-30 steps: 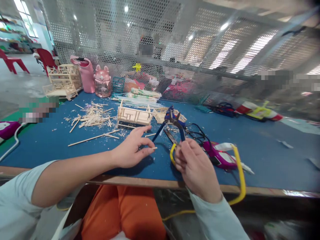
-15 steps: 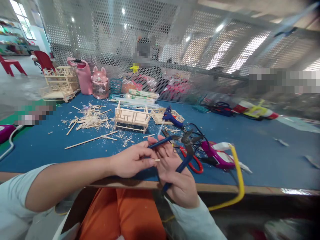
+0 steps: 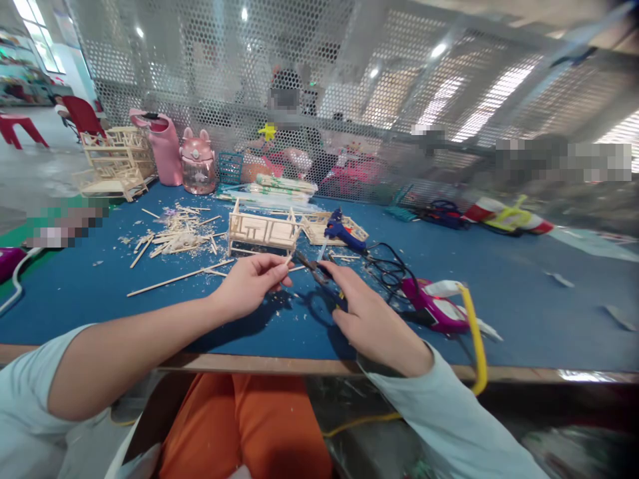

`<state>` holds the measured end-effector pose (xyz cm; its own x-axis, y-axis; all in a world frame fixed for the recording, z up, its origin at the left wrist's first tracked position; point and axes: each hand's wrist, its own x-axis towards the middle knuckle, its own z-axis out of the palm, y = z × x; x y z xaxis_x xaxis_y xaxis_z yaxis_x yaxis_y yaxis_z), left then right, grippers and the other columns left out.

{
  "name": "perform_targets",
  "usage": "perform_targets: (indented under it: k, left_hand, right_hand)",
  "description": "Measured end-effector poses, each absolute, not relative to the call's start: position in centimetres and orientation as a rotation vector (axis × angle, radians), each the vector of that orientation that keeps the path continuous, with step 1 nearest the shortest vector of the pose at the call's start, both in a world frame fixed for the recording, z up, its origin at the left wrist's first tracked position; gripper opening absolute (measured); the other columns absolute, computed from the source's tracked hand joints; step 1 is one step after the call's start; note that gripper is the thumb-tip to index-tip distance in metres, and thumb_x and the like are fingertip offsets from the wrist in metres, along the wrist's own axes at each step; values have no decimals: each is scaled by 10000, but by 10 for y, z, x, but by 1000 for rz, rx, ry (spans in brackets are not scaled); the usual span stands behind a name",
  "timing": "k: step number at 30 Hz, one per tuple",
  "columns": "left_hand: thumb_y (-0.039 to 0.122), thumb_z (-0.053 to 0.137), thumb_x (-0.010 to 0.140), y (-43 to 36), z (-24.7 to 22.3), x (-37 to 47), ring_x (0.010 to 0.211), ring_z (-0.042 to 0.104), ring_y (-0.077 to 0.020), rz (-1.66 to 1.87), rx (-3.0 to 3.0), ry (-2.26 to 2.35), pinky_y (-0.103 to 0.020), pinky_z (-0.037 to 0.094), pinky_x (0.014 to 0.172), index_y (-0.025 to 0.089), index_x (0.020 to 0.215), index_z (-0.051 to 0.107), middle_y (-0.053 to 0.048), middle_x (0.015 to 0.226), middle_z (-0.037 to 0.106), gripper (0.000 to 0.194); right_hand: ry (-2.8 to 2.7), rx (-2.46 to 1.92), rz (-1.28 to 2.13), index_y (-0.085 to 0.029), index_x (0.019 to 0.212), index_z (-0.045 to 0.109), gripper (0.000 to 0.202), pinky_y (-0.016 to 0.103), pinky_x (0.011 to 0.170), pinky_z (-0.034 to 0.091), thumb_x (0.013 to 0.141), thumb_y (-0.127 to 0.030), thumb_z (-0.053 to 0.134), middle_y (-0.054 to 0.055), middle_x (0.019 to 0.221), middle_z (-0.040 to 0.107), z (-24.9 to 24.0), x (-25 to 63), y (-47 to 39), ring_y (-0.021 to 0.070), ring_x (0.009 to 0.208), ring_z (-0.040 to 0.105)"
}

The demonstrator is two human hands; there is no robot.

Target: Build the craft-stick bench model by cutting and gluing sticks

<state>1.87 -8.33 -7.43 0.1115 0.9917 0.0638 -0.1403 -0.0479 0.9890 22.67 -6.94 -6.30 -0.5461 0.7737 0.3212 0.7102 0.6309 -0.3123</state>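
My left hand point(image 3: 252, 283) pinches a short thin wooden stick point(image 3: 288, 260) between thumb and fingers, just above the blue mat. My right hand point(image 3: 367, 309) is closed around pliers point(image 3: 313, 267), whose dark jaws point left toward the stick; the handles are mostly hidden by the hand. Behind my left hand stands a small wooden model frame point(image 3: 262, 233) with rails. To its right lies a flat wooden piece point(image 3: 319, 229), with a blue glue gun point(image 3: 344, 234) resting against it.
Loose sticks and scraps point(image 3: 182, 233) lie left of the model. A pink bottle point(image 3: 166, 150), a clear pink cup point(image 3: 198, 166) and finished wooden models point(image 3: 117, 163) stand at the back left. A purple tool point(image 3: 434, 309) with a yellow cable lies right. Perforated metal screen point(image 3: 224, 80) behind.
My hands have moved apart. The pliers have swung round so their jaws now point left, near the stick. My left hand has moved slightly up and left with the stick.
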Motion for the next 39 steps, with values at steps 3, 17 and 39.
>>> perform_targets:
  k: [3,17,39]
  left_hand:
    - [409,707,685,-85,-74,19,575,499,-81,1216,1237,976,-227,414,618,131,862,637,18,631,618,337]
    - [411,651,722,-86,-73,17,616,505,-97,1201,1388,975,-243,425,666,147,750,606,14,643,596,269]
    - [581,304,875,-95,-79,25,372,322,-75,949,1455,1103,-228,246,427,198,546,357,54,376,385,507]
  right_hand:
    - [-2446,-1219,175,-122,1329,429,657,468,1015,403,673,-94,430,158,1258,536,-63,221,-71,267,1194,500]
    - [-2468,-1150,30,-162,1269,503,615,388,898,485,665,-70,427,112,1143,623,-59,217,-74,243,1065,587]
    - [-2571,-1390,-112,-108,1234,519,531,348,803,472,706,-88,483,144,1023,646,-69,194,-76,255,942,615]
